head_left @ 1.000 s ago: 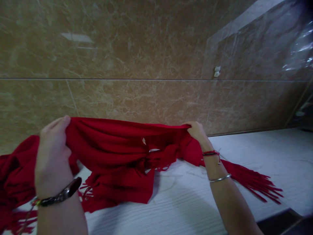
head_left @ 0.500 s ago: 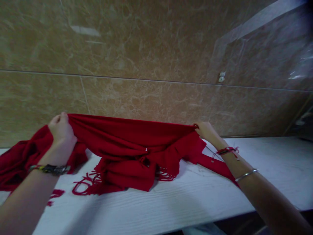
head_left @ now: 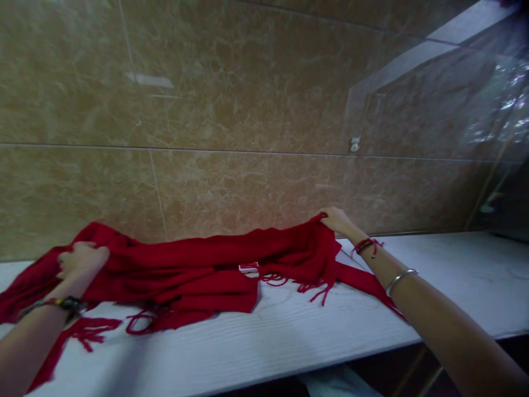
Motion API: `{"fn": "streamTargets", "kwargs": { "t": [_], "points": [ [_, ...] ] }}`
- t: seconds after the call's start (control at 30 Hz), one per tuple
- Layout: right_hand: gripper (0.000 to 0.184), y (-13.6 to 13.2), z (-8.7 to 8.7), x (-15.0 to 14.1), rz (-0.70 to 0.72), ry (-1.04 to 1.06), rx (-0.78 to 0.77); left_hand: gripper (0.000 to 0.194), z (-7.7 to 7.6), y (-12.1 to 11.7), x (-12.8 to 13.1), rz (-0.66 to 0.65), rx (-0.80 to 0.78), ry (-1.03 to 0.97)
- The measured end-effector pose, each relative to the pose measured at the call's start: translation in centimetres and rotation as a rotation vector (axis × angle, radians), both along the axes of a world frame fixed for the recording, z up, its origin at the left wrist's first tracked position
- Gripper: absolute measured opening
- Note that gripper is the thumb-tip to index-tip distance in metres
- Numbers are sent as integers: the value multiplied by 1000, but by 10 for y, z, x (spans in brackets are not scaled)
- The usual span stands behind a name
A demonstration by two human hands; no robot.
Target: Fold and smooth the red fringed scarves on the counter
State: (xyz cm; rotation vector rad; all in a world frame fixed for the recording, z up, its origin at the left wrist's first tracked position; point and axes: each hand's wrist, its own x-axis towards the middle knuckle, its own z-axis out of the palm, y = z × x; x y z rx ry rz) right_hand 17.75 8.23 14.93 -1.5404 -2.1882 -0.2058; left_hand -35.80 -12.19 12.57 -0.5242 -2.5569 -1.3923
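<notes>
Red wool-like cloth, a fringed scarf [head_left: 198, 256], stretches before you along the white wood-grain table [head_left: 289, 336], its right end raised off the surface. Your right hand [head_left: 336, 220], closed in a pinch, holds the scarf's upper corner above the table's rear part. Your left hand [head_left: 82, 259] lies over red folds toward the table's left, fingers partly curled; whether they grip any, I cannot tell. A white label [head_left: 249, 269] shows among the folds, and marbled wall tiles [head_left: 248, 82] rise behind the table.
</notes>
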Motion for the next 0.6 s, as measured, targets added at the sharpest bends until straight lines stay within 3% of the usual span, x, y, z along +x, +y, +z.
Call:
{"fn": "streamTargets", "kwargs": {
  "t": [0.03,0.07,0.1,0.17,0.23,0.33,0.43,0.53,0.6],
  "points": [
    [30,-4,0,-8,69,-4,-24,31,-7,7,16,-62,-67,48],
    [29,-9,0,-16,151,-4,-57,41,-14,16,36,-221,-118,145],
    [28,-14,2,-25,235,2,-102,48,-21,26,60,-456,-161,240],
    [28,-27,7,-41,376,23,-216,53,-34,46,114,-769,-185,318],
    [28,-38,14,-53,452,54,-308,67,-46,64,168,-1185,-191,442],
    [26,-49,27,-56,503,68,-301,61,-55,80,227,-1452,-185,424],
    [24,-51,38,-40,484,-12,-191,35,-48,87,244,-1549,-146,351],
    [23,-49,38,-15,326,-200,-62,36,-28,86,229,-1434,-46,326],
    [19,-45,27,-1,232,-292,-49,36,-10,81,213,-1332,42,311]
  ]
}}
